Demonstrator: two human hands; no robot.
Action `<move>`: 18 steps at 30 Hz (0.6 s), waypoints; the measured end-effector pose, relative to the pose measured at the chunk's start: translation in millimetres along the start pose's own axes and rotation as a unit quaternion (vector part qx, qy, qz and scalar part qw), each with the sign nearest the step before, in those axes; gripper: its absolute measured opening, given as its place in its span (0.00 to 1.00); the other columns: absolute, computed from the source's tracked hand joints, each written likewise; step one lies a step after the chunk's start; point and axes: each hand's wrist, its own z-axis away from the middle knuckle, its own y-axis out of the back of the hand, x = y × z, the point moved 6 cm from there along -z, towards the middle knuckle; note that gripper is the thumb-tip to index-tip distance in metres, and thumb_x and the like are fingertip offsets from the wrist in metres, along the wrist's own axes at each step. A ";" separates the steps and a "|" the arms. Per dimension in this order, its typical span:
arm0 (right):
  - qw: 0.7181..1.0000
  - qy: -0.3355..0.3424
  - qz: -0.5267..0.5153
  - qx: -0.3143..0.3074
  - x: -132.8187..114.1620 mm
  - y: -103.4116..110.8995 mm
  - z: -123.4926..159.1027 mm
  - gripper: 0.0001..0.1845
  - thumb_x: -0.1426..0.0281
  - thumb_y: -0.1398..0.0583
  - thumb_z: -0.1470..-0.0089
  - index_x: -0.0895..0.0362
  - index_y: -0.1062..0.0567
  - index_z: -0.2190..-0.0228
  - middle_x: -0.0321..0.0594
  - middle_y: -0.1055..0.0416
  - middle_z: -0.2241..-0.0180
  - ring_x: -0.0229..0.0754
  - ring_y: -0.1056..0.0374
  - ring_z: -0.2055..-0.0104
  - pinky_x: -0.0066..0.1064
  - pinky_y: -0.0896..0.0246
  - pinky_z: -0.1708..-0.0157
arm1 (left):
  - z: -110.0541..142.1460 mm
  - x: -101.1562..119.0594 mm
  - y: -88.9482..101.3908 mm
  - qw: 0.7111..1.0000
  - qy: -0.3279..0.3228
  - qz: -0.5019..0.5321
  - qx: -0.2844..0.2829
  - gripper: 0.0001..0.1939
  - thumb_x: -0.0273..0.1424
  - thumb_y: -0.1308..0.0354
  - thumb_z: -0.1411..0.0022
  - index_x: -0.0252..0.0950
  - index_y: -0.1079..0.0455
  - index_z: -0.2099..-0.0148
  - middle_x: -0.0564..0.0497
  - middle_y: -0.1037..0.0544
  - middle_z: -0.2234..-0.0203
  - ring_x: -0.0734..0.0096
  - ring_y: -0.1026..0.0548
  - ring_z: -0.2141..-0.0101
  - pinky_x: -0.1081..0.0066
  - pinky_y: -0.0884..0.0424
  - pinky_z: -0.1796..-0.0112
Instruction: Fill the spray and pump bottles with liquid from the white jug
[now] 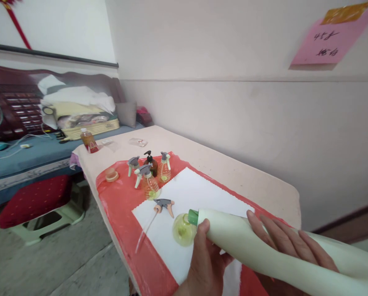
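Note:
Both my hands hold a large pale green jug (233, 230) lying tilted, its green mouth (193, 217) pointing left. My left hand (204, 257) supports the neck from below, thumb on the near side. Over the body is my right hand (292, 240), its fingers wrapped across the top. A small round clear bottle (183, 231) with yellowish-green colour in it stands under the jug's mouth, at its opening; whether liquid flows cannot be seen. On the white cloth (190, 185) beside it rests a loose trigger spray head (164, 204) with its thin dip tube.
Behind stand several trigger spray bottles (150, 185) and a brown pump bottle (152, 163). A round lid-like item (111, 174) lies on the red sheet (110, 197). A drink bottle (89, 141) is at the table's far end; a red-topped stool (37, 201) stands left.

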 end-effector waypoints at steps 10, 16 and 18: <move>1.000 -0.015 -0.006 0.011 1.3 2.8 -0.6 0.27 0.72 0.52 0.38 0.57 0.43 0.38 0.49 0.41 0.38 0.62 0.41 0.40 0.58 0.42 0.44 | -1.4 -0.8 2.1 1.000 0.005 0.004 0.019 0.34 0.50 0.53 0.38 0.28 0.33 0.41 0.37 0.26 0.48 0.47 0.35 0.44 0.58 0.38 0.50; 1.000 -0.009 -0.002 0.007 1.0 2.9 0.3 0.27 0.72 0.52 0.37 0.56 0.42 0.38 0.48 0.41 0.38 0.61 0.42 0.39 0.58 0.43 0.43 | -0.8 -1.3 1.0 1.000 0.006 -0.001 0.013 0.34 0.50 0.53 0.38 0.28 0.33 0.41 0.37 0.26 0.48 0.47 0.35 0.44 0.59 0.38 0.50; 1.000 -0.004 -0.001 0.011 0.3 3.6 -0.2 0.27 0.73 0.52 0.38 0.56 0.42 0.38 0.48 0.41 0.38 0.61 0.42 0.39 0.58 0.42 0.44 | -0.4 -1.2 0.3 1.000 0.005 -0.004 0.010 0.34 0.50 0.53 0.38 0.28 0.33 0.42 0.37 0.26 0.48 0.47 0.35 0.44 0.59 0.38 0.50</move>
